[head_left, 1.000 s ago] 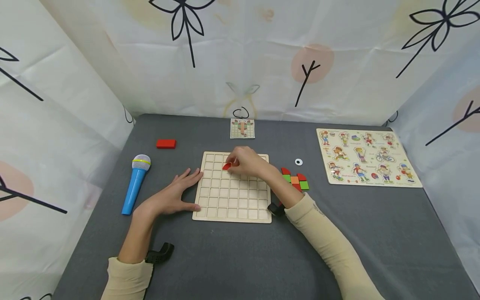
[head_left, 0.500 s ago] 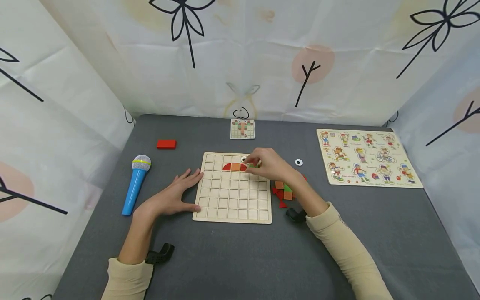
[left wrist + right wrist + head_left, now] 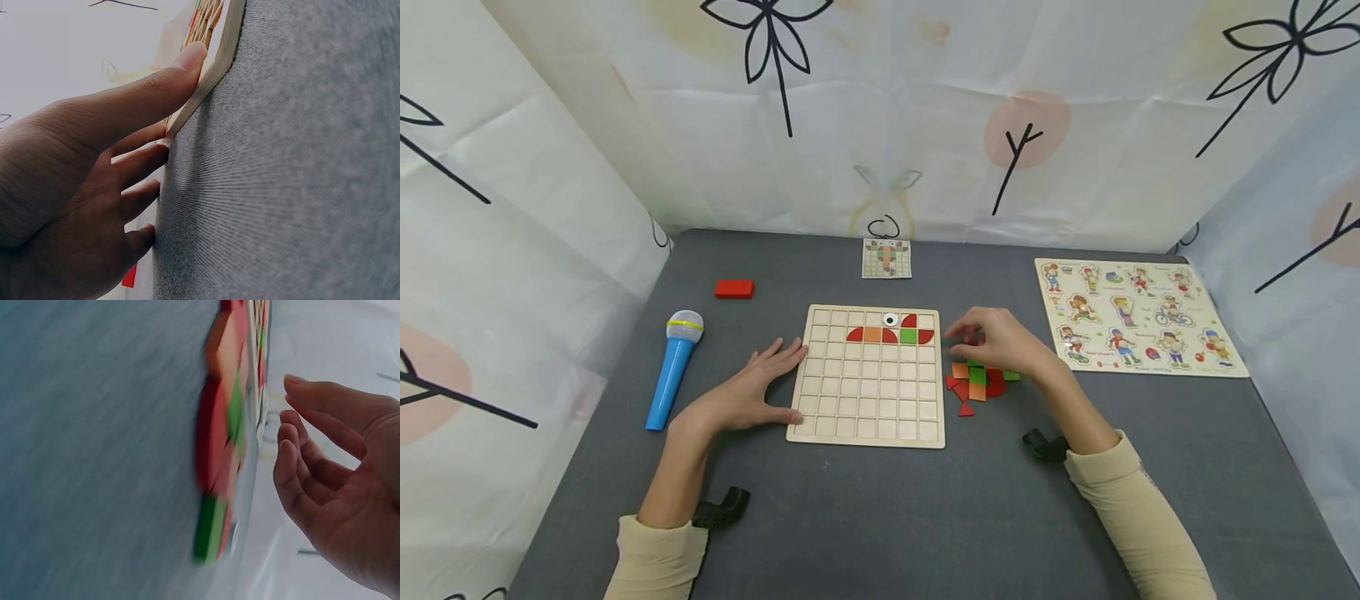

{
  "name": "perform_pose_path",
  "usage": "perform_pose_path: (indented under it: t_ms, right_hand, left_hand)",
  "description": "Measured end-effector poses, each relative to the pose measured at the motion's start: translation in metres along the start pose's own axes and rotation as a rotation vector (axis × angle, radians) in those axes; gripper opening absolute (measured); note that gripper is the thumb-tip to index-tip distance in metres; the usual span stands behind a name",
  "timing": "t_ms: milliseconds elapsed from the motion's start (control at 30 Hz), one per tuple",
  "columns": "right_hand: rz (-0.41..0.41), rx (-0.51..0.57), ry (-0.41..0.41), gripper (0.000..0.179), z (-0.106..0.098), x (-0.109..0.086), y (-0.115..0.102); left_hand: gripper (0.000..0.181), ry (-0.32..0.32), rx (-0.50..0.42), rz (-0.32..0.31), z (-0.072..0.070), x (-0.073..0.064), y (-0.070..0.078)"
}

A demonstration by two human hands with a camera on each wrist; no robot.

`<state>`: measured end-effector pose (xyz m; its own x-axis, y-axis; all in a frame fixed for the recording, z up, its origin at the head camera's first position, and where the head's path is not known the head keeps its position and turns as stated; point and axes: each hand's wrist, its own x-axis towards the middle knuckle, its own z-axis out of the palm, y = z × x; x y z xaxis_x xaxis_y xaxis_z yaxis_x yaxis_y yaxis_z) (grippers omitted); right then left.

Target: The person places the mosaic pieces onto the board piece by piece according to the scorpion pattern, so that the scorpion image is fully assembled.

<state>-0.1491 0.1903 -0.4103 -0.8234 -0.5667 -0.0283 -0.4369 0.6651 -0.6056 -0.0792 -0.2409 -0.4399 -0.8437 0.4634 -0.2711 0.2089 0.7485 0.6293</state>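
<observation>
Steadying board [image 3: 866, 389] with spread left hand [image 3: 748, 392], nine o'clock, likely against slipping; poising loose, empty right hand [image 3: 1000, 340] near three-o'clock pieces [image 3: 977, 390].

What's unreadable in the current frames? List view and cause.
- Loose pieces: right wrist view, blurred; head view, count unclear, far ones covered by the right hand.
- Grid board: left wrist view, cut off by top edge.
- Pattern card, picture board: head view, fine detail too small.
</observation>
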Motion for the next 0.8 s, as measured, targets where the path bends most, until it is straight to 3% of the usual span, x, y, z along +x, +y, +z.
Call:
perform_pose_path:
  t_ms: [167, 333, 567, 800]
  right_hand:
    - [-0.014, -0.035, -0.03, 0.018, -0.004, -0.015, 0.014]
    - [-0.023, -0.06, -0.044, 0.018, -0.006, -0.023, 0.021]
    - [-0.013, -0.062, -0.073, 0.021, -0.008, -0.023, 0.024]
    - [-0.009, -0.052, -0.095, 0.022, -0.009, -0.02, 0.025]
  left_hand:
    - [0.113, -0.003, -0.016, 0.007, 0.0, -0.001, 0.002]
    - [0.113, 0.024, -0.043, 0.057, 0.002, -0.001, -0.005]
    - [0.115, 0.022, -0.021, 0.013, 0.006, 0.004, -0.013]
    - [0.114, 0.046, -0.03, 0.074, 0.008, 0.003, -0.018]
